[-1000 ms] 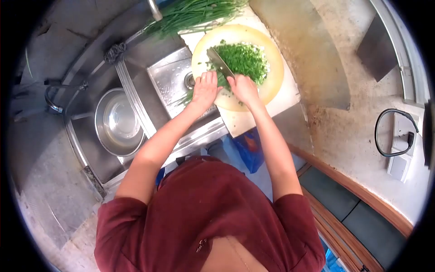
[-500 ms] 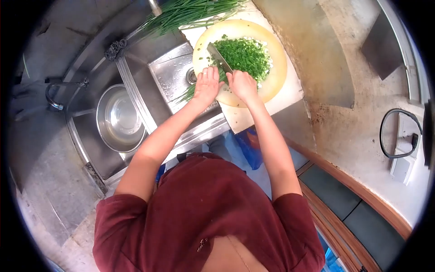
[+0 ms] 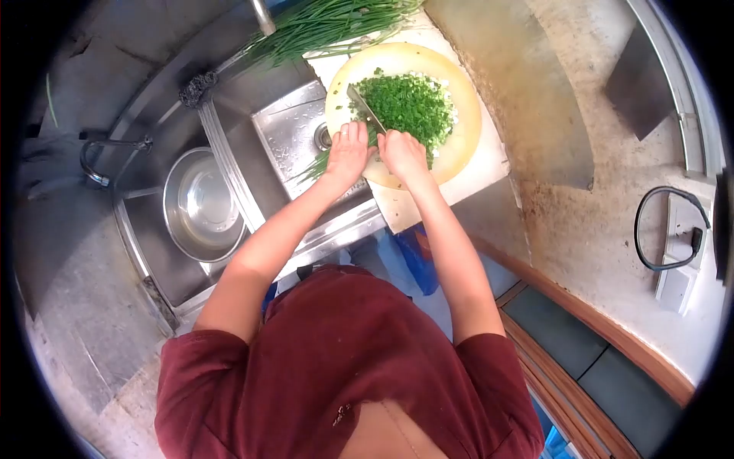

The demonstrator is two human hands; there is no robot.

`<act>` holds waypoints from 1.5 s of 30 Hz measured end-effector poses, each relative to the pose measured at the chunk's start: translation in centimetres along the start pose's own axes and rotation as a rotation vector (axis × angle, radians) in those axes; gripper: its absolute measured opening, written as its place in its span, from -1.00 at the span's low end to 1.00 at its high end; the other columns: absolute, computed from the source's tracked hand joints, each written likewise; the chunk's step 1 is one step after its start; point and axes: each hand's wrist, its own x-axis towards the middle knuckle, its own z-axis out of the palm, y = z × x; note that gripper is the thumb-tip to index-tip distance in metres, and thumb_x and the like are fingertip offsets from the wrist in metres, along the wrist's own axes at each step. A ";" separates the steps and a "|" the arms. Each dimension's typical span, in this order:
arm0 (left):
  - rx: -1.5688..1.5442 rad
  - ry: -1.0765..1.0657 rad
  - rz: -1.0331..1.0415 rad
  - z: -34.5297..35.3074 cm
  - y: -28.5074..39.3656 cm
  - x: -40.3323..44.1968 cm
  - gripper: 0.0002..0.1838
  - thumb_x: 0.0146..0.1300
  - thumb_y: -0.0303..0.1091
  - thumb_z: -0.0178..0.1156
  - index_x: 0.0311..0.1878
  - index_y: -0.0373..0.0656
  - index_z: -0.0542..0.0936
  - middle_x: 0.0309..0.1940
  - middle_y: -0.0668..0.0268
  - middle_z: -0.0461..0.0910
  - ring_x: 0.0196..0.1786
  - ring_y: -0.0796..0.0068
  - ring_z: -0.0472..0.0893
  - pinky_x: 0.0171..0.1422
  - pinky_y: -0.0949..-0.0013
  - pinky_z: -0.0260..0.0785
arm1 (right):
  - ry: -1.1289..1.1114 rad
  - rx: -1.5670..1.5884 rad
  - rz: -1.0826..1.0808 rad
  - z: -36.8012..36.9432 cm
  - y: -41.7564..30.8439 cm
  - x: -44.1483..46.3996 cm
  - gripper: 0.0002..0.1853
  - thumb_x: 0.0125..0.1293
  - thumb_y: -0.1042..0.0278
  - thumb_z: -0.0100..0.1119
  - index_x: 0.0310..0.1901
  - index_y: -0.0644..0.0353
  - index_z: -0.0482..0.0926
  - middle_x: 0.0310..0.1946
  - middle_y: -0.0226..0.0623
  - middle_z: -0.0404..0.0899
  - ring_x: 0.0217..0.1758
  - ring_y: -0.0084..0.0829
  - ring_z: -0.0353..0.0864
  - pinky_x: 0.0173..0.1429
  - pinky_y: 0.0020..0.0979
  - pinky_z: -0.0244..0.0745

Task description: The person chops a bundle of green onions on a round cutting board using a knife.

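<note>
A round yellowish cutting board [image 3: 465,141] carries a heap of chopped green onions [image 3: 417,107]. My right hand [image 3: 403,157] is closed around the handle of a kitchen knife [image 3: 365,105], its blade pointing up and left along the heap's edge. Close beside it, my left hand [image 3: 349,153] presses down on a bunch of uncut green onions [image 3: 315,167], fingers together. The stalks' green ends stick out to the left over the sink, and the part beneath my palm is hidden. The knife handle is mostly covered by my fingers.
A steel sink [image 3: 267,130] with two basins lies to the left; a metal bowl [image 3: 174,222] of water stands in one. More long green onions [image 3: 329,30] lie behind the board, near a faucet [image 3: 262,17]. A scouring pad [image 3: 197,89] rests on the sink divider. A black cable [image 3: 638,229] hangs at right.
My right hand and the knife have shifted slightly left, toward my left hand, and the blade's angle differs a little. The whole view has moved slightly too. Both hands keep their hold.
</note>
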 end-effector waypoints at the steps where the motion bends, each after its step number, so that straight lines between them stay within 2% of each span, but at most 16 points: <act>1: -0.018 -0.009 0.007 -0.1 0.0 -0.3 -0.33 0.09 -0.10 0.24 0.15 -0.38 0.31 -0.04 0.11 0.35 0.05 0.20 0.34 0.09 0.25 0.25 | -0.011 0.030 0.003 0.0 0.2 -0.2 -0.60 0.34 0.10 -0.04 -0.38 0.30 0.59 -0.42 0.12 0.59 -0.25 0.07 0.61 -0.12 -0.03 0.49; 7: -0.069 0.004 0.065 -0.7 -0.2 0.8 -0.34 0.10 -0.14 0.25 0.15 -0.41 0.31 -0.02 0.04 0.34 0.09 0.13 0.34 0.15 0.19 0.24 | 0.010 0.057 0.046 -3.3 1.4 -3.2 -0.59 0.36 0.10 -0.07 -0.38 0.31 0.57 -0.45 0.14 0.58 -0.28 0.09 0.61 -0.16 -0.03 0.48; 14: -0.181 -0.050 -0.003 -2.7 0.0 0.5 -0.30 0.15 -0.08 0.22 0.19 -0.43 0.27 0.01 0.00 0.33 0.07 0.09 0.36 0.17 0.18 0.25 | -0.009 -0.046 0.028 -2.1 1.6 -4.7 -0.59 0.38 0.11 -0.11 -0.38 0.29 0.57 -0.49 0.09 0.59 -0.32 0.07 0.61 -0.15 -0.02 0.49; 17: -0.241 0.134 0.006 -2.6 0.0 -0.3 -0.40 0.17 -0.17 0.21 0.17 -0.37 0.33 -0.02 0.02 0.37 0.02 0.08 0.40 0.14 0.16 0.30 | -0.014 -0.050 0.015 -2.1 1.7 -4.5 -0.60 0.37 0.11 -0.10 -0.38 0.29 0.57 -0.48 0.09 0.59 -0.31 0.07 0.62 -0.14 -0.02 0.49; 20: -0.363 0.281 0.103 -1.8 -0.2 0.0 -0.62 0.19 -0.29 0.18 0.04 -0.26 0.46 -0.16 0.14 0.42 -0.04 0.17 0.44 0.06 0.21 0.35 | -0.025 -0.065 0.012 -2.2 1.7 -4.4 -0.61 0.37 0.13 -0.10 -0.38 0.29 0.57 -0.48 0.09 0.59 -0.32 0.06 0.62 -0.14 -0.03 0.49; 23: -0.384 0.268 0.092 -0.8 -0.3 0.0 -0.81 0.17 -0.40 0.17 -0.13 -0.17 0.54 -0.25 0.22 0.45 -0.11 0.17 0.47 -0.02 0.24 0.39 | -0.068 -0.083 0.022 -2.4 0.7 -4.2 -0.65 0.35 0.19 -0.11 -0.38 0.28 0.57 -0.48 0.09 0.60 -0.31 0.04 0.63 -0.14 -0.04 0.50; 26: -0.331 0.189 0.029 -0.5 -0.4 0.2 -0.88 0.15 -0.40 0.17 -0.23 -0.14 0.55 -0.29 0.24 0.45 -0.14 0.19 0.48 -0.04 0.24 0.39 | 0.006 -0.103 -0.028 0.4 0.8 -1.8 -0.63 0.38 0.15 -0.12 -0.38 0.26 0.56 -0.49 0.08 0.59 -0.34 0.04 0.62 -0.16 -0.03 0.49; 27: -0.359 0.206 0.030 -0.1 0.0 -0.4 -0.88 0.15 -0.40 0.17 -0.23 -0.13 0.54 -0.29 0.24 0.44 -0.15 0.19 0.48 -0.04 0.23 0.39 | 0.019 -0.128 -0.082 0.8 0.6 -0.9 -0.63 0.38 0.16 -0.14 -0.37 0.26 0.56 -0.49 0.08 0.59 -0.34 0.03 0.62 -0.17 -0.04 0.50; 29: -0.389 0.274 0.057 0.0 -0.5 0.4 -0.89 0.15 -0.41 0.17 -0.24 -0.13 0.54 -0.30 0.23 0.44 -0.17 0.19 0.48 -0.05 0.22 0.39 | -0.034 -0.064 -0.059 0.0 0.7 0.5 -0.63 0.38 0.16 -0.13 -0.37 0.27 0.55 -0.50 0.09 0.59 -0.37 0.04 0.62 -0.21 -0.03 0.51; 32: -0.410 0.337 0.057 -0.5 -0.7 1.2 -0.91 0.13 -0.42 0.18 -0.28 -0.14 0.52 -0.32 0.23 0.43 -0.20 0.19 0.48 -0.09 0.23 0.39 | -0.028 -0.116 -0.037 -2.7 0.6 -2.4 -0.64 0.38 0.17 -0.12 -0.39 0.28 0.54 -0.52 0.08 0.59 -0.39 0.02 0.63 -0.24 -0.02 0.51; 35: -0.350 0.301 0.011 -0.3 -0.7 0.4 -0.91 0.10 -0.44 0.18 -0.32 -0.15 0.50 -0.33 0.22 0.43 -0.21 0.19 0.48 -0.11 0.23 0.40 | -0.149 -0.232 0.031 -2.8 0.5 -5.3 -0.64 0.38 0.16 -0.11 -0.40 0.26 0.53 -0.54 0.04 0.59 -0.41 -0.01 0.64 -0.26 -0.02 0.52; 39: -0.356 0.313 0.014 0.2 -0.5 0.7 -0.90 0.06 -0.45 0.19 -0.36 -0.16 0.47 -0.33 0.22 0.43 -0.22 0.19 0.48 -0.13 0.22 0.41 | 0.060 -0.205 -0.148 1.6 1.3 -1.4 -0.64 0.38 0.16 -0.13 -0.39 0.25 0.53 -0.59 0.04 0.57 -0.48 -0.04 0.63 -0.33 -0.04 0.52; 42: -0.405 0.324 0.017 -0.2 -0.5 0.6 -0.90 0.08 -0.44 0.18 -0.33 -0.16 0.46 -0.33 0.21 0.43 -0.20 0.18 0.47 -0.14 0.20 0.41 | 0.007 -0.117 -0.126 -0.6 0.7 -0.3 -0.71 0.35 0.27 -0.14 -0.37 0.24 0.54 -0.58 0.01 0.59 -0.45 -0.05 0.65 -0.29 -0.04 0.53; 45: -0.403 0.341 -0.017 0.1 -0.6 0.9 -0.89 0.09 -0.44 0.17 -0.32 -0.18 0.46 -0.32 0.19 0.43 -0.19 0.16 0.47 -0.13 0.19 0.41 | -0.097 -0.189 -0.062 -3.1 0.3 -4.1 -0.71 0.36 0.28 -0.16 -0.36 0.23 0.55 -0.57 0.03 0.59 -0.44 -0.04 0.65 -0.27 -0.02 0.53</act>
